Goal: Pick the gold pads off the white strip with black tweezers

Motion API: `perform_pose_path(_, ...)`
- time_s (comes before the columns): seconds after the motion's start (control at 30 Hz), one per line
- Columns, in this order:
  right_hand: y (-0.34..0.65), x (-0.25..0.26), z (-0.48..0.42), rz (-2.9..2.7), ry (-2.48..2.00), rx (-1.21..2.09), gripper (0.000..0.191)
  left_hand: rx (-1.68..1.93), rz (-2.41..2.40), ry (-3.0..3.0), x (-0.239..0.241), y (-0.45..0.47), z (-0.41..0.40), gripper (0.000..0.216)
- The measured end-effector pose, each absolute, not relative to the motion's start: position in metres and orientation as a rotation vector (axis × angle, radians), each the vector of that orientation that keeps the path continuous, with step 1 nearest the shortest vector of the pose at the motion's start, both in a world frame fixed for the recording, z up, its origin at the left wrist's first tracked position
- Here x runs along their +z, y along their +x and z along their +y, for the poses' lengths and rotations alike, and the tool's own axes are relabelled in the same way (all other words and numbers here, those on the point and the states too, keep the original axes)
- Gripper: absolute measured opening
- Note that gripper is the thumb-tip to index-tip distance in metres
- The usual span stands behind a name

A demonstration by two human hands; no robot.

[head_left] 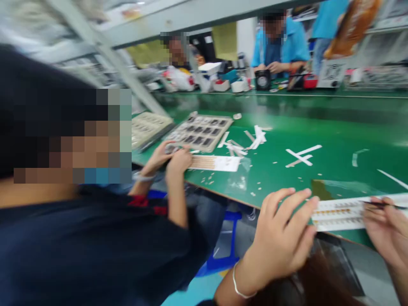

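My left hand [282, 231] rests at the near edge of the green table [334, 140], fingers stretched out onto the left end of a long white strip [341, 212] that carries rows of small orange parts. My right hand [384, 229] sits on the right part of the same strip, fingers closed on a thin dark tool [385, 205] that points to the right. A thin bracelet circles my left wrist.
A person in a dark top sits close on my left, both hands [170, 159] working a small part beside a similar strip [214, 162] and a tray of dark parts [200, 131]. White paper strips [301, 156] litter the table. Two people work across the far side.
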State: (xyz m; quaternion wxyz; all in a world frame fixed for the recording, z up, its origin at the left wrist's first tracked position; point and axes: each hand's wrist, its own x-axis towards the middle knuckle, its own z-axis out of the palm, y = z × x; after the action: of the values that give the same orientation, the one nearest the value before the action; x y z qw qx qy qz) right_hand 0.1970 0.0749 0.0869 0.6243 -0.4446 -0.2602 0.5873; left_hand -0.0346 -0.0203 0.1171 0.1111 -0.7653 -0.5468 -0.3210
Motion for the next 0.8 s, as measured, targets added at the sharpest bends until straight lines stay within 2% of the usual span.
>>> perform_pose_path(0.13,0.199,0.103,0.084,-0.678,-0.947,1.339,0.023,-0.858,-1.614,-2.527,0.080,-0.016,0.027,0.023)
perform_pose_path(0.27,0.202,0.112,0.098,-0.854,-1.088,1.382,0.025,-0.886,-1.646,-2.575,0.055,-0.005,0.034,0.028)
perform_pose_path(0.5,0.199,0.099,0.124,-0.910,-1.220,1.407,0.040,-0.704,-1.652,-2.694,0.072,-0.012,0.040,0.032)
perform_pose_path(0.8,0.189,0.084,0.130,-0.879,-1.249,1.422,0.045,-0.626,-1.669,-2.688,0.067,-0.012,0.044,0.033)
